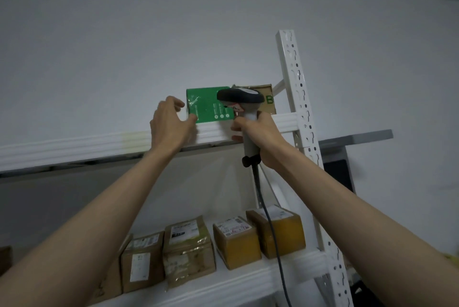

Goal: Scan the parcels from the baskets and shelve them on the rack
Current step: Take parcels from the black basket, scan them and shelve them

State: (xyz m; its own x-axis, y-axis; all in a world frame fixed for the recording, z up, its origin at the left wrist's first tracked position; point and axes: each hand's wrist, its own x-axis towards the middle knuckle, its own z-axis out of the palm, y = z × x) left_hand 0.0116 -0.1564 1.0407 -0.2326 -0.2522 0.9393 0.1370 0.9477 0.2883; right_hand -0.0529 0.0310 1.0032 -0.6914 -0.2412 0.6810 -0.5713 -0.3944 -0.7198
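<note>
A green parcel (210, 105) stands upright on the top shelf (99, 145) of a white metal rack (301, 107), just left of a brown cardboard box (267, 100) marked with a green letter B. The left hand (169, 125) reaches up to the parcel's left edge, its grip apart, fingers spread and thumb touching the lower corner. The right hand (260, 137) has its grip clamped around the handle of a corded barcode scanner (242, 107), whose head sits in front of the parcel; five labelled brown parcels (233, 242) line the shelf below.
</note>
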